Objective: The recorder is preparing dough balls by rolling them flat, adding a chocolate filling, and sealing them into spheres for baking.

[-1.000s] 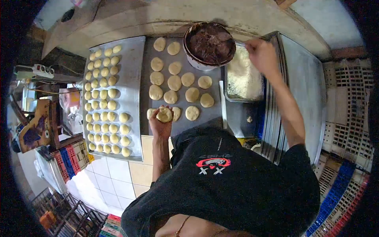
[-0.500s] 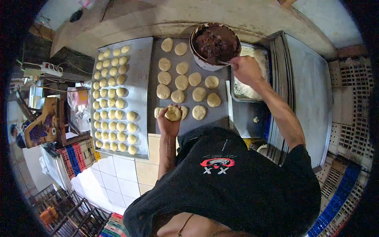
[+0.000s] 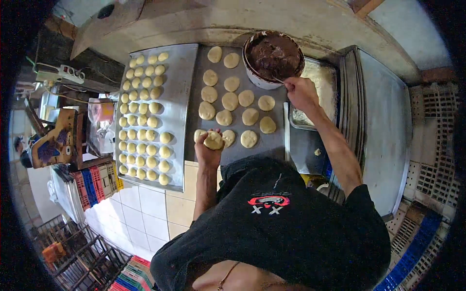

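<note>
My left hand (image 3: 208,150) cups a flattened dough disc (image 3: 213,140), fingers wrapped round it, low over a dark tray (image 3: 238,150) of flattened dough pieces (image 3: 250,116). My right hand (image 3: 302,92) is closed on the handle of a thin metal utensil (image 3: 280,79), its end in the dark brown paste (image 3: 274,54) in a white tub (image 3: 262,81) at the back of that tray. A pale crumbly substance (image 3: 324,82) lies in a metal tray behind my right hand. A large silver tray (image 3: 182,72) on the left holds rows of round dough balls (image 3: 165,137).
Stacked metal trays (image 3: 378,136) stand at the right. Plastic crates (image 3: 98,183) in several colours, a power strip (image 3: 71,72) and a wooden stand (image 3: 53,140) are at the left. A metal rack (image 3: 73,237) is at lower left; a wall (image 3: 218,22) runs behind the trays.
My right hand has moved left and down from above the crumb tray to the tub's front rim, with the utensil now in the paste. My left hand still holds the dough, slightly further right in view.
</note>
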{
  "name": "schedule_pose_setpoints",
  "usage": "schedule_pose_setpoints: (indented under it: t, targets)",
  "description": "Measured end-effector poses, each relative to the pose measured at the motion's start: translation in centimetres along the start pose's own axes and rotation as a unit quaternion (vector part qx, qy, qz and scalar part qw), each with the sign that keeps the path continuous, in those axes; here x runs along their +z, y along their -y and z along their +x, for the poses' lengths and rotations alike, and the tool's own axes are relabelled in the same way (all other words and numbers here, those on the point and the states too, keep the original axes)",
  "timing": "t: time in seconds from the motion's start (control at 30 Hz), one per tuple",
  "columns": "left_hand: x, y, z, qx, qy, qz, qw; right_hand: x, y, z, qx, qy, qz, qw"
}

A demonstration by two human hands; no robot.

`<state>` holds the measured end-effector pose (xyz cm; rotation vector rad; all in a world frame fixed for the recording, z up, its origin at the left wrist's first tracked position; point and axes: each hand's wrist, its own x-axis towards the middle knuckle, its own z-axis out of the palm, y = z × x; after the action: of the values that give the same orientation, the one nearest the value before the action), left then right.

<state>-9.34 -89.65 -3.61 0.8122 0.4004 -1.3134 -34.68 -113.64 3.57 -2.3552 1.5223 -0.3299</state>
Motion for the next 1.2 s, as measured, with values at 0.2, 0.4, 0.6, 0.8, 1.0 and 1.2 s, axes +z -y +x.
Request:
schedule_pose_setpoints:
  t: [0.2,0.4,0.6,0.8,1.0,1.2]
  targets:
    - [4.4,0.9,1.4,-0.027,0.048,-0.071,0.996,-0.9,0.7,-2.5,0.09,-0.035,0.309,0.946]
    - [15.6,3.1,-2.5,-0.038,0.197,0.005,0.98,-4.3,4.0,-8.1,0.064,-0.169,0.452,0.874]
    - [20.7,6.0,-7.1,-0.095,0.362,0.005,0.927,-7.6,6.5,-12.0,-0.06,-0.317,0.282,0.904]
    - [21.8,7.0,-8.8,-0.16,0.339,-0.082,0.923,-6.3,3.8,-13.7,-0.099,-0.368,0.198,0.903]
    - [20.8,6.0,-8.1,-0.105,0.338,-0.12,0.927,-7.7,3.7,-15.0,-0.098,-0.384,0.161,0.904]
    - [19.9,7.2,-6.1,-0.009,0.267,0.023,0.963,-7.9,5.5,-14.5,0.0,-0.259,0.249,0.933]
